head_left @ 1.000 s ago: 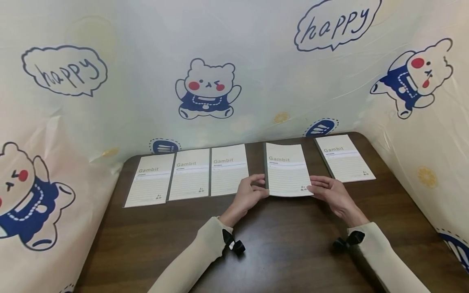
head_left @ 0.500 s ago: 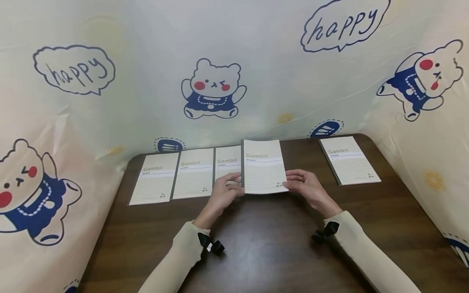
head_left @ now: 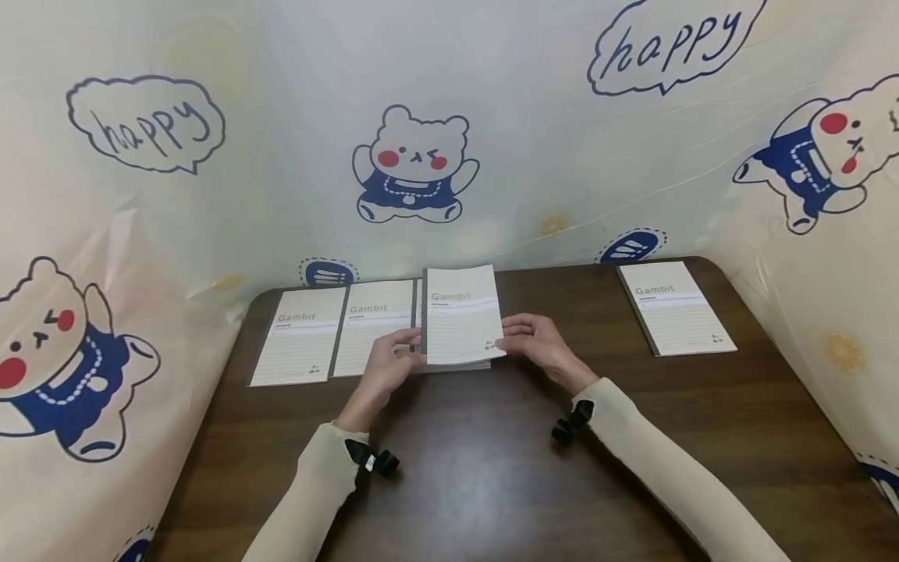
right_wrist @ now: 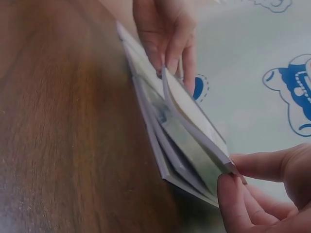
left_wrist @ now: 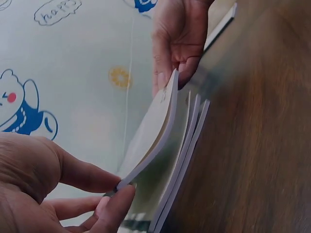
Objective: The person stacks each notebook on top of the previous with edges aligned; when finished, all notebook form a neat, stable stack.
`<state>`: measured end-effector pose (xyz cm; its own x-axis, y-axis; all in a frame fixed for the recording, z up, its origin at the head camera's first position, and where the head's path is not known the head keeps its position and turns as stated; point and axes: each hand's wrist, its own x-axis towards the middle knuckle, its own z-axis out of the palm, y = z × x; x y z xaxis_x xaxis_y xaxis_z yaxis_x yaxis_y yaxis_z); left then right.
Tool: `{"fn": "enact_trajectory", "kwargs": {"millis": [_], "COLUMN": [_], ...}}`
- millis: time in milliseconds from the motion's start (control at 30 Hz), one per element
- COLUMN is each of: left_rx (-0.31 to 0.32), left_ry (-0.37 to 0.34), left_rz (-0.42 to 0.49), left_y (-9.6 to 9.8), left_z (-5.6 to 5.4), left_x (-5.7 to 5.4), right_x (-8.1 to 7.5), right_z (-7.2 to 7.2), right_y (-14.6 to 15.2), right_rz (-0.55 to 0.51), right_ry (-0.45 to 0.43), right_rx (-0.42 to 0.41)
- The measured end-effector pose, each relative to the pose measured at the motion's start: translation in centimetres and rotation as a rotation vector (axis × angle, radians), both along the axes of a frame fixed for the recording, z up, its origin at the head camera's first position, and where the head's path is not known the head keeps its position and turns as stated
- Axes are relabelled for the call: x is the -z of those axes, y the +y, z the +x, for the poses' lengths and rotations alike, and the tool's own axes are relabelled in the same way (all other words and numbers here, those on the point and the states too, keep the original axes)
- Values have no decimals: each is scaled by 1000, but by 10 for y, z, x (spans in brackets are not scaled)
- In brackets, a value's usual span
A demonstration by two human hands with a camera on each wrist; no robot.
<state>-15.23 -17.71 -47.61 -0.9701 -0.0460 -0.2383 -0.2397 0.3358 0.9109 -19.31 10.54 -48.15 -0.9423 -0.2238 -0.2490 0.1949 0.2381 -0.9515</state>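
Both hands hold a cream "Gambit" notebook (head_left: pixel 460 316) above the table's back half. The left hand (head_left: pixel 386 363) pinches its lower left corner between thumb and fingers. On the lower right corner, the right hand (head_left: pixel 539 343) has the same kind of pinch. The notebook bows slightly in the left wrist view and hovers over two stacked notebooks (left_wrist: pixel 190 138), a gap showing between. From the head, the held notebook hides most of that stack. Two more matching notebooks lie to the left, one at the far left (head_left: pixel 298 336) and another (head_left: pixel 372 320) beside the stack.
Another notebook (head_left: pixel 677 308) lies alone toward the right on the dark wooden table (head_left: pixel 477 468). A pale curtain (head_left: pixel 295 156) printed with cartoon bears and "happy" bubbles surrounds the table's back and sides.
Both hands have carried the notebook leftward, from the gap before the right-hand notebook to over the third one from the left. The grip looks unchanged; the view has shifted slightly.
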Motion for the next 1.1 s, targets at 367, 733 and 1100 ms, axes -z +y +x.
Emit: {"fn": "enact_trajectory", "kwargs": {"millis": [367, 733, 1100], "left_rx": [-27, -20, -30], "left_ry": [-12, 18, 66], "left_rz": [-85, -189, -237], "left_y": [-19, -18, -14], "left_z": [-6, -6, -1], "left_x": [7, 13, 18], "right_x": [22, 29, 37], "right_z": [-9, -4, 1], "right_y": [-23, -25, -24], "right_rz": [62, 120, 172], "right_ry": [60, 104, 149], "right_rx": [-47, -17, 9]}}
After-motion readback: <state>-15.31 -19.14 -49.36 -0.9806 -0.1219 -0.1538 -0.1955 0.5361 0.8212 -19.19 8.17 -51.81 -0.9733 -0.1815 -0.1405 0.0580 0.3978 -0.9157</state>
